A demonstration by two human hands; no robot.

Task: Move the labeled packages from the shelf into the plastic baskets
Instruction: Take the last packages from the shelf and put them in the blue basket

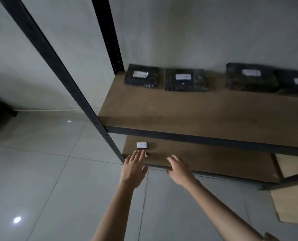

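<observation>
Brown board forms the upper shelf of a black metal rack, and four black plastic-wrapped packages with white labels lie along its back edge against the grey wall: one at the left, a second just beside it, then, past a gap, a third and a fourth cut off by the right edge, the last two touching or overlapping. On the lower shelf, near its left front corner, sits a small labeled box with a white top and a dark red side. The left hand reaches toward it with fingers straight and spread, fingertips just short of the box or barely at its front edge; its grip is released and holds nothing. The right hand hovers over the front of the same shelf, well to the right of the box, fingers loosely extended, grip also released. Glossy grey floor tiles lie below.
</observation>
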